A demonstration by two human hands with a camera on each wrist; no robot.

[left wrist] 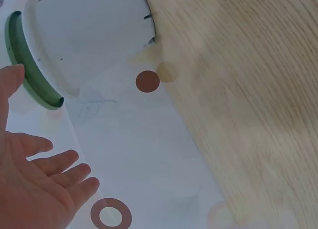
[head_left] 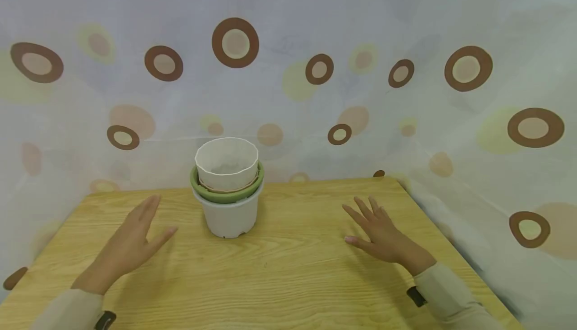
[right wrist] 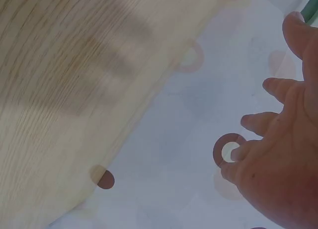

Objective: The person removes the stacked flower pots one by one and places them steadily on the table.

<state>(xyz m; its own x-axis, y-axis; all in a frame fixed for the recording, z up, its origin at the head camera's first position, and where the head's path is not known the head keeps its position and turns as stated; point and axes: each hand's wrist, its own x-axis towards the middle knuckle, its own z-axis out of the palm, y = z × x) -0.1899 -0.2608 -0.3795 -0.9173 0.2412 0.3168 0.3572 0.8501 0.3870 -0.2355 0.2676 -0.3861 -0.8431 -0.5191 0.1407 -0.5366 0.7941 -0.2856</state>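
Observation:
A stack of nested flower pots stands at the back of the table, left of the middle. Its lowest member is a white pot [head_left: 231, 217] with notches along the bottom edge. Inside that sits a green pot [head_left: 227, 197], showing mostly its rim, and a white pot with a wavy rim [head_left: 227, 179] is on top. My left hand [head_left: 128, 242] hovers to the left of the stack, thumb spread from the fingers, holding nothing. Over the right part of the table my right hand [head_left: 380, 235] is held with fingers spread, touching nothing. In the left wrist view the green rim [left wrist: 37, 75] appears beyond the thumb.
The wooden table [head_left: 270, 280] has its back edge close to a pale curtain [head_left: 288, 94] with brown and yellow circles. The curtain also runs down the right side. Each wrist wears a dark band [head_left: 415, 296] by its light sleeve.

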